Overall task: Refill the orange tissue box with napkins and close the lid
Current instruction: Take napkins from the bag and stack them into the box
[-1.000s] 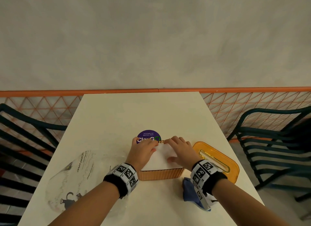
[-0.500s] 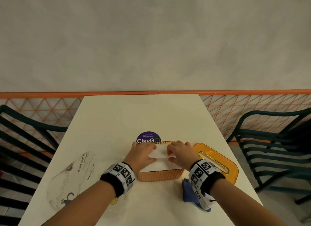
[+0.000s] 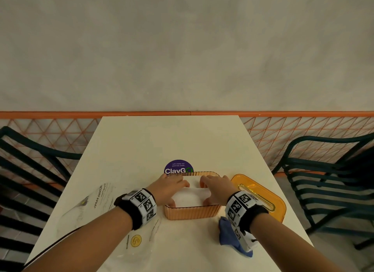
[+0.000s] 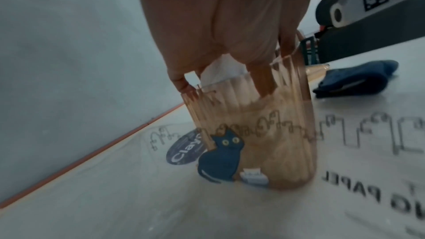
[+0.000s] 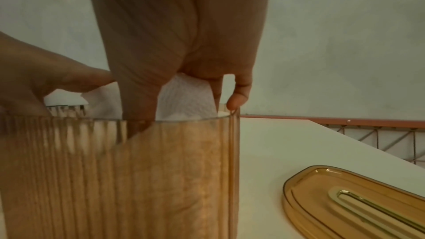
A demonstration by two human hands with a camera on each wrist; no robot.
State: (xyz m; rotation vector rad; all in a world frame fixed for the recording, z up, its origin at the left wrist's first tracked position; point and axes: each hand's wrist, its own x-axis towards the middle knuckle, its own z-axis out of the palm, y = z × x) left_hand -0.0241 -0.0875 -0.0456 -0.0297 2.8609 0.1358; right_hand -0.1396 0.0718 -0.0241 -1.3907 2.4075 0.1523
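A big white table (image 3: 141, 142) fills the middle of the head view, with a gray wall (image 3: 182, 48) above it and dark chairs (image 3: 323, 180) at the left and right edges. A clear bag (image 3: 97, 207) with a blue cat printed on it lies flat on the table at the lower left. The orange box (image 3: 192, 212) sits in the lower middle of the frame, and it is open on top. White napkins (image 3: 188, 197) sit inside it, reaching up to the rim. The lid (image 3: 261, 196) lies flat on the table just right of the box. A blue cloth (image 3: 228, 235) lies below the lid, near the right wrist. A round purple sticker (image 3: 178, 167) shows just above the box. The left hand (image 3: 168, 188) presses down on the left part of the napkins, with fingers curled down into the box. The right hand (image 3: 217, 187) presses on the right part the same way. Neither hand grabs anything; they just push on the napkins.
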